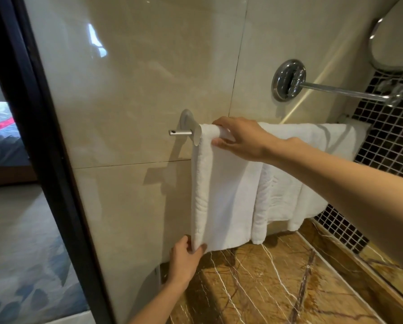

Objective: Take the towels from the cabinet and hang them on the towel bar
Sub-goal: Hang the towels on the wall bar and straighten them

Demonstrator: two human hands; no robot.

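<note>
Left grip (184, 260), low down, pinches the bottom left corner of the towel (223, 195) between thumb and curled fingers. To its left stands a dark door frame (32, 136), with a bed (1, 141) and patterned carpet (20, 253) beyond. The towel, white and folded, hangs over the left end of the bar (180, 132), whose round mount sits on the beige wall (137, 78). Right grip (240, 139) clasps the towel's top where it crosses the bar, fingers curled over, thumb underneath. Just right, a second towel (289, 171) hangs from the same bar, partly behind the first. Above it a chrome arm (336, 91) juts from the wall. Below lies a brown marble surface (266, 288), with dark mosaic (387, 141) at far right.
</note>
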